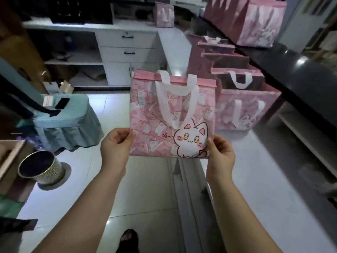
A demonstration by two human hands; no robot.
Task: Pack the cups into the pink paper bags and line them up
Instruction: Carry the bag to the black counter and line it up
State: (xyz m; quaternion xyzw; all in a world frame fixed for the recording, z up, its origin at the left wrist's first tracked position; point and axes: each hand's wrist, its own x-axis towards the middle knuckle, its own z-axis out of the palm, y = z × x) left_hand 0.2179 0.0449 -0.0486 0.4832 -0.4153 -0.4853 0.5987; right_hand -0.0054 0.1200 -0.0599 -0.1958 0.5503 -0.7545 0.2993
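**Two hands, one flat pink bag held up over open floor**

Both hands pinch the lower corners of a pink bag (164, 114). The left hand (114, 147) has its thumb on the printed face at the bottom-left corner, and the right hand (221, 154) grips the bottom-right corner beside the cat drawing. The fingers behind the bag are hidden. The bag hangs flat and upright in the air, mouth at the top, with its white handles (165, 101) drooping down the front.

Below the bag's bottom edge lies pale tiled floor (145, 198), open between the forearms and out to the left. A foot (128, 238) is cut off at the bottom edge of the view.

To the right, just behind the held bag, a row of pink bags (246, 106) stands on the floor along the edge of a black counter (291, 70). The farther ones are dim, and what they hold cannot be made out. More pink bags (255, 21) sit on the counter top, blurred and cropped by the frame.

To the left stands a blue-covered stool (67, 123) with a dark phone (62, 103) on it. Nearer is a patterned cylindrical container (42, 167) with a dark inside; whether it is a cup I cannot tell. White drawers (127, 52) close off the far side.
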